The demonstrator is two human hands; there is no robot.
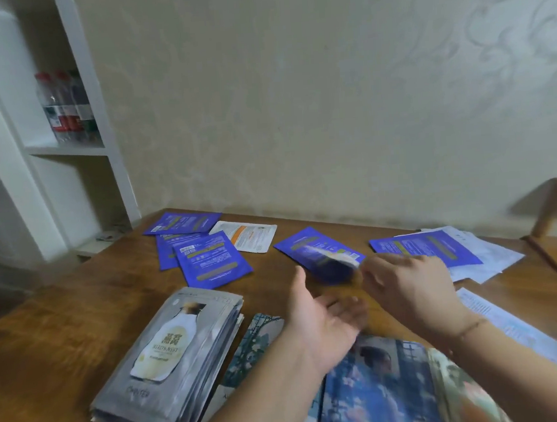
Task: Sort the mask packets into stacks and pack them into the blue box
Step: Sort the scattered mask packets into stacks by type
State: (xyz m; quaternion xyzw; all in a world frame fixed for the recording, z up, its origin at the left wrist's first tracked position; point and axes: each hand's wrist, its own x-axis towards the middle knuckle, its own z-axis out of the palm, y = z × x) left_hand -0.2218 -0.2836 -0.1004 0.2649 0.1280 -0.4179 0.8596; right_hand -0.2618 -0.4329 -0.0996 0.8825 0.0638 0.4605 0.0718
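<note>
Lower middle of the frame: a pile of picture packets (378, 388), partly under both arms. Lower left: a neat grey stack (169, 366) on the brown surface (49, 342), long side running up and to the right.

Middle of the frame: left hand (324, 323), palm up, fingers loose, holding nothing. Just to its right, right hand (407, 287), reaching up and left, fingertips pinching the near corner of a blue packet (319, 254). Corner looks bent up and blurry, so hard to tell how firm the pinch is.

That blue packet lies just past both hands, long side slanting from upper left to lower right. Right hand nearer, already touching it. Left hand just below, looks ready to catch or take it.

Further up, left: three more blue packets (208, 258) in a loose pile, with a white packet (249, 236) beside them. Further up, right: another blue one (428, 246) lying on white papers (491, 255).

No blue box anywhere in view. Lots of sorting left to do, by the look of it.

Upper left: bottles (65, 103) on a white shelf (68, 149).
</note>
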